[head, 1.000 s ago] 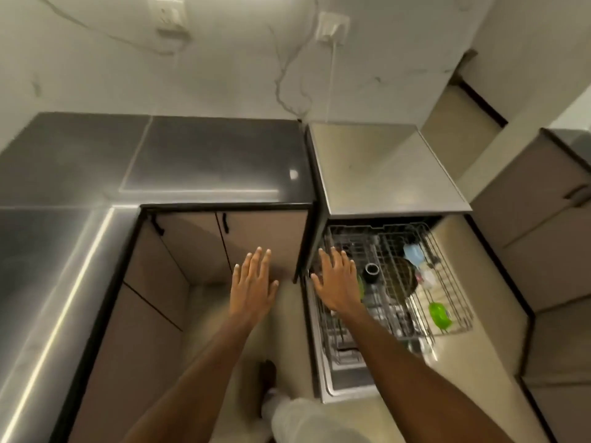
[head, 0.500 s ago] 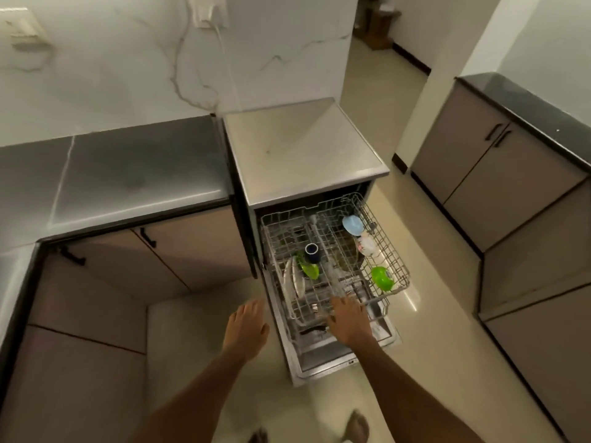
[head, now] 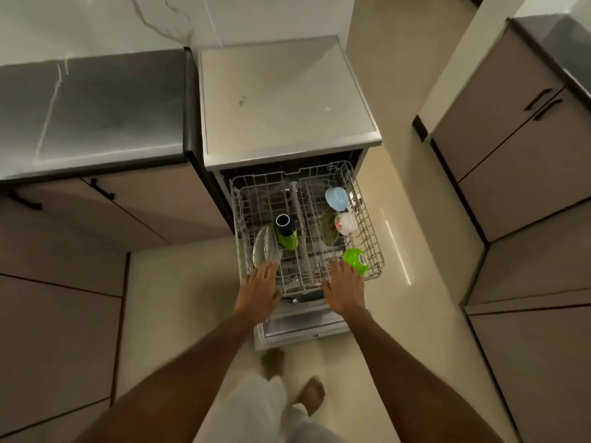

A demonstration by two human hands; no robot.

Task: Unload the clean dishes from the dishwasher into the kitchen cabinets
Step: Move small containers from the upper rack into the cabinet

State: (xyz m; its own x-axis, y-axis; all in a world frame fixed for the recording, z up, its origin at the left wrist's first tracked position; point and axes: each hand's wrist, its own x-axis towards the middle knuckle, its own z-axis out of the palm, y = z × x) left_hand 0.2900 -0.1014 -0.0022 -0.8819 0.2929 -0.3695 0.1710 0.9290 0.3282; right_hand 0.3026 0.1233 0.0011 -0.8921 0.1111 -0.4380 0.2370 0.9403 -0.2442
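The dishwasher (head: pixel 287 100) stands open with its white wire rack (head: pixel 372 247) pulled out. In the rack sit a pale blue bowl (head: pixel 336 198), a white patterned bowl (head: pixel 345 223), a green bowl (head: pixel 355 260), a dark blue cup (head: pixel 284 224) over a green item (head: pixel 288 241), and upright plates (head: pixel 265 249). My left hand (head: pixel 258 294) hovers over the rack's front left corner, fingers straight. My right hand (head: pixel 344 288) is spread over the front edge beside the green bowl. Both hold nothing.
Closed brown cabinets with black handles (head: pixel 102 190) run under the dark steel counter (head: pixel 96 107) at left. More closed cabinets (head: pixel 511 139) line the right side. The lowered dishwasher door (head: pixel 300 330) juts over the beige floor. My feet (head: pixel 311 394) stand just before it.
The view has swung right and centred on the dishwasher. My left hand moved from the floor side to the rack's front left corner. My right hand stays at the front edge.
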